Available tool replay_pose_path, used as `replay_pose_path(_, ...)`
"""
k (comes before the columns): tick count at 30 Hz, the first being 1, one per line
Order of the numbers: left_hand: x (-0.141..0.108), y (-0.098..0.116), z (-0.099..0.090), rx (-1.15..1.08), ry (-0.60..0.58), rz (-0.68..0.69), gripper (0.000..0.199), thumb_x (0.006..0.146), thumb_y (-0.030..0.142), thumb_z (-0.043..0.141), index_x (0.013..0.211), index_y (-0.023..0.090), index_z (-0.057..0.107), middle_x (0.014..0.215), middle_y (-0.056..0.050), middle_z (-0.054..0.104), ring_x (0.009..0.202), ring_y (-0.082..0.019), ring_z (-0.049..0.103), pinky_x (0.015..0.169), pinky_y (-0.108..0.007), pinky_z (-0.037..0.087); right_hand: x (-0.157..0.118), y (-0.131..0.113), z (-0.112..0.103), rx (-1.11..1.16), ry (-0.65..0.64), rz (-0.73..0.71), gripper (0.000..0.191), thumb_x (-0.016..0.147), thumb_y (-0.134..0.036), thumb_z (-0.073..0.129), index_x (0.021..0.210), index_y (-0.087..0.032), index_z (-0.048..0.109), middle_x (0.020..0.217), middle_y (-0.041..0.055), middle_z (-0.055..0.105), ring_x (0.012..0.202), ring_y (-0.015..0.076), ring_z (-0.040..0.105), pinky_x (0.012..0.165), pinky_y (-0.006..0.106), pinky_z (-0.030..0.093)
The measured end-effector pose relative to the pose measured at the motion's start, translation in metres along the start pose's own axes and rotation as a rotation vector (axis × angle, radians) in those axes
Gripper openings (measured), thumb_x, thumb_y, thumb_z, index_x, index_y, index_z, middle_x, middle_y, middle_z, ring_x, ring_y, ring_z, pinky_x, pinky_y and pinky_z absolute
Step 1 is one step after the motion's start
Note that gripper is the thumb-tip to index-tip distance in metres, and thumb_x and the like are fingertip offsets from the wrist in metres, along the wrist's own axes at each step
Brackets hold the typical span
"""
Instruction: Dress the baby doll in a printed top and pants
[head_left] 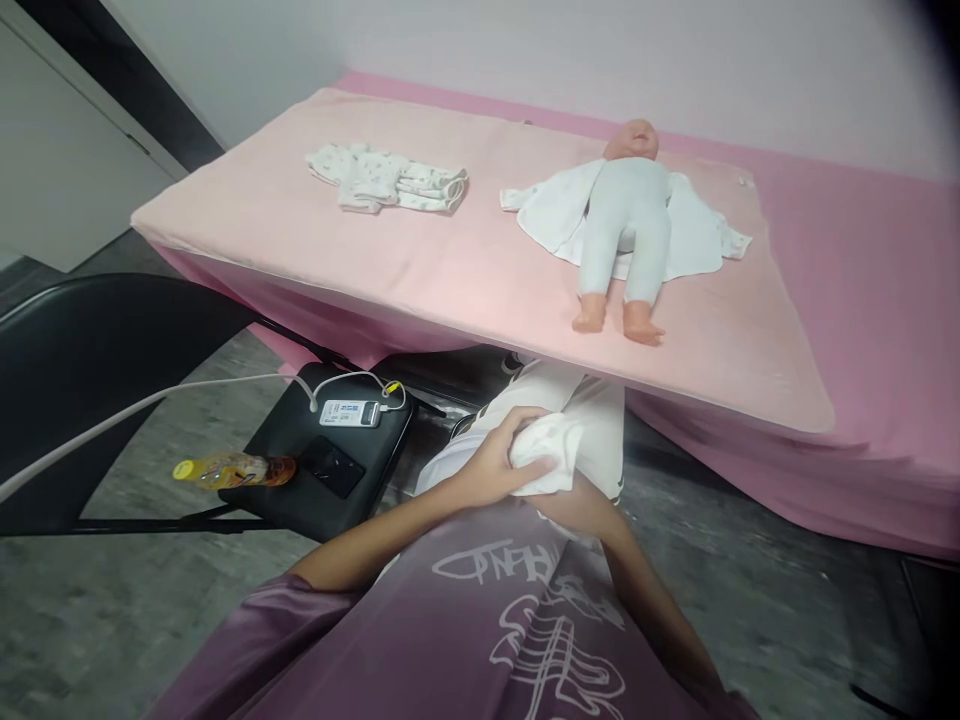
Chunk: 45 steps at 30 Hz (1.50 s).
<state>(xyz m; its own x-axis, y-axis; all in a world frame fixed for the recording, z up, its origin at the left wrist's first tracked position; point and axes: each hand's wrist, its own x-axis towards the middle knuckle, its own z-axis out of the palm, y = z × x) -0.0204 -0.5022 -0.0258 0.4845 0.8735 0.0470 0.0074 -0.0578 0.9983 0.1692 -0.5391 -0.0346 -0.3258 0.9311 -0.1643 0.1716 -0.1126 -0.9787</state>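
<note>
Left hand (499,462) clasps white cloth (551,445); right hand (576,503) mostly hidden, hold cannot be told. Slackened left grip could drop the cloth to the floor (697,530) below.

The cloth (553,445) lies against the fingers of the left hand (491,462), above the lap. The right hand (574,505) lies on the near side of the cloth, partly hidden. Beyond the fingers, past the table edge, a pad (480,265) lies on the tablecloth (870,260). On it, ahead and right of the fingers, the doll (628,205) lies on its back upon a spread shirt (697,235), feet toward the fingers, head toward the wall (600,55). Folded clothes (367,185) lie ahead and left of the fingers, well apart from the doll. Left of the fingers, the chair seat (274,425) bears a device (349,413), a phone (332,467) nearer the person, and, farther left beside the phone, a bottle (232,470).
</note>
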Motion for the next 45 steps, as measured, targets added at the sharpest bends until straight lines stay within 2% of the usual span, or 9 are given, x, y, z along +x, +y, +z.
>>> replay_pose_path(2, 0.001, -0.001, 0.004, -0.071, 0.069, -0.007, 0.053, 0.101, 0.051, 0.079, 0.143, 0.027, 0.057, 0.143, -0.013, 0.068, 0.135, -0.029, 0.068, 0.114, -0.043, 0.054, -0.004, 0.003, 0.000, -0.102, 0.020, -0.030, 0.036, 0.088, -0.030, 0.081, 0.123, -0.036, 0.075, 0.125, 0.0048, 0.077, 0.122, 0.0376, 0.074, 0.104, 0.059, 0.064)
replay_pose_path(8, 0.007, 0.000, 0.021, -0.159, 0.212, 0.019, 0.046, 0.106, 0.053, 0.072, 0.140, 0.029, 0.053, 0.133, -0.009, 0.069, 0.123, -0.024, 0.070, 0.104, -0.039, 0.056, -0.028, 0.004, -0.015, -0.357, 0.525, -0.298, 0.059, 0.080, -0.025, 0.082, 0.131, -0.034, 0.054, 0.118, 0.0066, 0.064, 0.100, 0.0304, 0.066, 0.087, 0.052, 0.062)
replay_pose_path(14, 0.010, 0.007, 0.040, -0.267, 0.055, -0.011, 0.052, 0.109, 0.055, 0.067, 0.148, 0.033, 0.040, 0.126, -0.007, 0.065, 0.110, -0.021, 0.067, 0.092, -0.035, 0.056, -0.038, 0.002, -0.036, -0.407, 0.498, -0.591, 0.051, 0.086, -0.014, 0.071, 0.130, -0.041, 0.068, 0.108, 0.0054, 0.067, 0.093, 0.0299, 0.068, 0.077, 0.049, 0.059)
replay_pose_path(20, 0.008, 0.015, 0.050, -0.153, -0.110, 0.017, 0.074, 0.095, 0.051, 0.087, 0.138, 0.032, 0.030, 0.132, -0.009, 0.052, 0.112, -0.022, 0.060, 0.092, -0.035, 0.052, -0.040, 0.007, -0.042, -0.197, 0.503, -0.534, 0.036, 0.098, -0.026, 0.062, 0.132, -0.033, 0.068, 0.117, 0.0097, 0.066, 0.107, 0.0316, 0.067, 0.088, 0.048, 0.058)
replay_pose_path(28, 0.008, 0.016, 0.059, -0.066, -0.118, -0.101, 0.043, 0.109, 0.046, 0.068, 0.122, 0.027, 0.032, 0.115, -0.003, 0.051, 0.095, -0.015, 0.052, 0.085, -0.030, 0.045, -0.046, 0.021, -0.034, 0.013, 0.450, -0.523, 0.046, 0.106, -0.052, 0.064, 0.146, -0.029, 0.061, 0.133, 0.0117, 0.058, 0.125, 0.0311, 0.062, 0.103, 0.044, 0.057)
replay_pose_path(33, 0.009, 0.014, 0.059, 0.025, -0.144, -0.088, 0.029, 0.114, 0.051, 0.054, 0.123, 0.025, 0.047, 0.112, -0.003, 0.052, 0.101, -0.019, 0.052, 0.097, -0.035, 0.047, -0.044, 0.026, -0.032, -0.013, 0.566, -0.475, 0.028, 0.104, -0.024, 0.073, 0.130, -0.030, 0.066, 0.116, 0.0058, 0.064, 0.107, 0.0221, 0.067, 0.091, 0.034, 0.058)
replay_pose_path(37, 0.017, 0.022, 0.049, 0.023, -0.110, -0.145, 0.035, 0.118, 0.054, 0.041, 0.129, 0.023, 0.055, 0.123, -0.007, 0.062, 0.114, -0.022, 0.060, 0.109, -0.038, 0.048, -0.040, 0.028, -0.043, -0.037, 0.655, -0.502, 0.020, 0.105, -0.020, 0.067, 0.123, -0.029, 0.067, 0.110, 0.0048, 0.067, 0.102, 0.0213, 0.069, 0.089, 0.033, 0.059)
replay_pose_path(41, 0.051, 0.039, 0.019, 0.109, 0.016, 0.052, 0.036, 0.119, 0.050, 0.042, 0.124, 0.021, 0.062, 0.123, -0.009, 0.068, 0.114, -0.023, 0.064, 0.106, -0.038, 0.051, -0.035, -0.007, -0.093, -0.308, 0.650, -0.531, 0.024, 0.106, -0.020, 0.065, 0.127, -0.029, 0.069, 0.111, 0.0062, 0.070, 0.100, 0.0233, 0.070, 0.082, 0.035, 0.057)
replay_pose_path(45, 0.119, 0.080, -0.017, 0.264, 0.029, 0.482, 0.017, 0.115, 0.036, 0.056, 0.119, 0.021, 0.064, 0.108, -0.006, 0.068, 0.096, -0.018, 0.066, 0.090, -0.032, 0.056, -0.029, -0.094, -0.160, -0.767, 0.303, -0.564, 0.054, 0.103, -0.021, 0.072, 0.155, -0.035, 0.065, 0.124, 0.0079, 0.076, 0.105, 0.0283, 0.073, 0.087, 0.043, 0.059)
